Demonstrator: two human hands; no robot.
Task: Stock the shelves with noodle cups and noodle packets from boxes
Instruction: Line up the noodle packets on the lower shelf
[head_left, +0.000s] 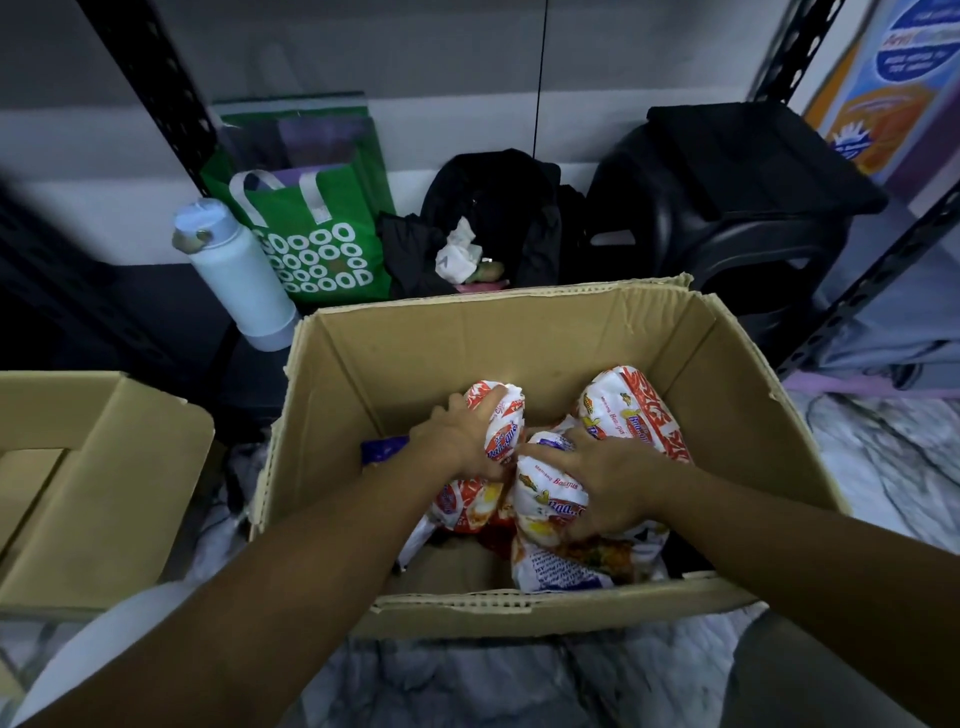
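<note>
Cardboard box (467, 343): left hand (452, 447) fingers (460, 402) clutch noodle packet (505, 434); right hand (618, 483) clutches second packet (545, 506).

**Colours and patterns in and around the open box**

The noodle packets (639, 410) are white, with an orange-red lattice band, yellow motifs and blue-and-red lettering. The box (467, 343) and the second box (104, 467) are plain tan cardboard. The tote bag (322, 249) is bright green with white handles and rows of white ring-shaped letters. The bottle (234, 270) is pale blue-white and the stool (727, 208) is black. The shelf upright (156, 88) is black and perforated. The floor (883, 457) is grey-white marbling with dark veins. The poster (883, 78) has blue and orange patches.
</note>
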